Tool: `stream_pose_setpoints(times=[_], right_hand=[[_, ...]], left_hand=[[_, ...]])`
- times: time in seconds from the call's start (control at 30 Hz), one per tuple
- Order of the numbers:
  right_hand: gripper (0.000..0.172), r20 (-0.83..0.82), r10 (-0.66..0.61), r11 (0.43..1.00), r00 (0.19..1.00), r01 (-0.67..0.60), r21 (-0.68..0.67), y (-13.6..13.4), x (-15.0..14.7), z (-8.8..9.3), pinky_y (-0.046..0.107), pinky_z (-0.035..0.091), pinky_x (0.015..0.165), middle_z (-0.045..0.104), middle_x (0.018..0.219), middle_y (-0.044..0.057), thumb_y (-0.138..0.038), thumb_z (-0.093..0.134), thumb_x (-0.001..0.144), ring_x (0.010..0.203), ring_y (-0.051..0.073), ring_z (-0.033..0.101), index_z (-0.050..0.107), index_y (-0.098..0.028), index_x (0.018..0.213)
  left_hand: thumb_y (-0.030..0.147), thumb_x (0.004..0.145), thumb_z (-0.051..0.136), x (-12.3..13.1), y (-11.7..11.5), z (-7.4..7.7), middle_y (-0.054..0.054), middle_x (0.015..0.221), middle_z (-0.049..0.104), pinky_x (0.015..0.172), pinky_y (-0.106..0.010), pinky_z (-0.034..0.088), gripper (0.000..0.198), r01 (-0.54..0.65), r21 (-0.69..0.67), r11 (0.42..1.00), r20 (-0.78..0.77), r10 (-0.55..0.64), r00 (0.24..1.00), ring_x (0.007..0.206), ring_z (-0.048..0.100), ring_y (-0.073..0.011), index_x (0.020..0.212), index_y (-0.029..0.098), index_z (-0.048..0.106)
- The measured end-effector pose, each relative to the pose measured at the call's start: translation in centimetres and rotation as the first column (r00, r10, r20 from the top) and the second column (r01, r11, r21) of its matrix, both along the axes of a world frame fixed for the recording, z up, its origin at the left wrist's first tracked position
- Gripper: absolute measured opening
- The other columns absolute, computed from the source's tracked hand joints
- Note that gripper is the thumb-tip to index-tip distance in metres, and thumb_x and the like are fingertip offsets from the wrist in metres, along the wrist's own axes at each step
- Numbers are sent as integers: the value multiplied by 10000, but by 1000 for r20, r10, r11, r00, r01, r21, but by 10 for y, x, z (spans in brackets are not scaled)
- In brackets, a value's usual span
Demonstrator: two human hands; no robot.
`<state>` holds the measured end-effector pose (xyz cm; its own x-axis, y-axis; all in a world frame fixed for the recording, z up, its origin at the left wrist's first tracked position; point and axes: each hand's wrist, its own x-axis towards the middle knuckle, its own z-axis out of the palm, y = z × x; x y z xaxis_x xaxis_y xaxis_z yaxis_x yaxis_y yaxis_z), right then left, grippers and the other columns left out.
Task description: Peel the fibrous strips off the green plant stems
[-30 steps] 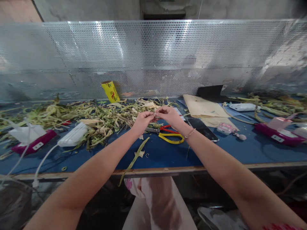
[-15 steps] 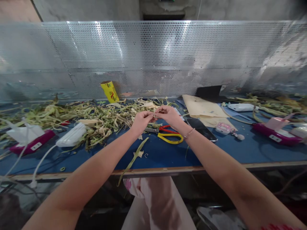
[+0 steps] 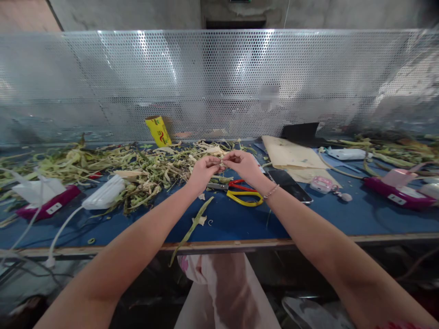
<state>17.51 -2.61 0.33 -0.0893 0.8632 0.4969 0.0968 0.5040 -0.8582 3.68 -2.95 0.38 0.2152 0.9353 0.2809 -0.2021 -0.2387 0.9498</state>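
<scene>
My left hand (image 3: 205,172) and my right hand (image 3: 240,164) meet fingertip to fingertip above the middle of the blue table. Both are closed in a pinch, and a tiny pale bit between them is too small to name. Just below my right hand lie scissors with one red and one yellow handle (image 3: 244,197), their blades pointing left under my left hand. A heap of green and pale plant strips (image 3: 151,176) spreads behind and left of my hands. One long green strip (image 3: 190,232) hangs over the table's front edge.
A yellow box (image 3: 158,131) leans by the perforated metal screen (image 3: 206,68). Right of my hands are a black phone (image 3: 290,185), beige paper (image 3: 291,153) and a pink case (image 3: 321,184). White device (image 3: 104,193) and purple power strips (image 3: 50,203) (image 3: 398,194) lie at the sides.
My fingers have shifted slightly where they meet, with the left fingertips now a little more drawn together. The whole view has moved a touch; the table items lie as before.
</scene>
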Motion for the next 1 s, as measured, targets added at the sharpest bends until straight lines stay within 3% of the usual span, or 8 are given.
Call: stream_pose_setpoints(times=[0.23, 0.4, 0.63, 1.0], right_hand=[[129, -141, -50, 999, 989, 47, -18, 6, -1, -7, 265, 443, 619, 589, 645, -12, -247, 649, 587, 611, 99, 531, 590, -174, 676], [155, -214, -22, 998, 977, 8, -67, 4, -4, -5, 264, 448, 641, 582, 637, -20, -235, 670, 559, 608, 89, 526, 591, -172, 677], [185, -212, -8, 999, 977, -3, -53, 5, -2, -6, 267, 454, 648, 599, 669, -14, -244, 682, 534, 627, 93, 536, 583, -172, 674], [190, -165, -11, 999, 986, 3, -45, 4, -2, -5, 273, 448, 627, 596, 663, -5, -279, 680, 525, 614, 103, 527, 581, -177, 651]], left_hand=[[172, 564, 661, -1, 0, -2, 9, 672, 597, 691, -298, 487, 227, -63, 105, 992, -98, 73, 992, 643, 604, -120, 744, 142, 525], [214, 562, 673, -1, 4, -6, 21, 671, 575, 665, -278, 479, 204, -143, 160, 977, -118, 163, 980, 627, 575, -103, 695, 152, 531], [283, 599, 660, -2, 0, -4, -4, 579, 605, 694, -313, 483, 161, -100, 63, 993, -118, 107, 987, 588, 574, -121, 632, 142, 590], [285, 530, 729, 0, 0, -6, -18, 608, 640, 705, -297, 485, 221, 4, -34, 999, 41, -3, 999, 593, 589, -115, 654, 123, 644]])
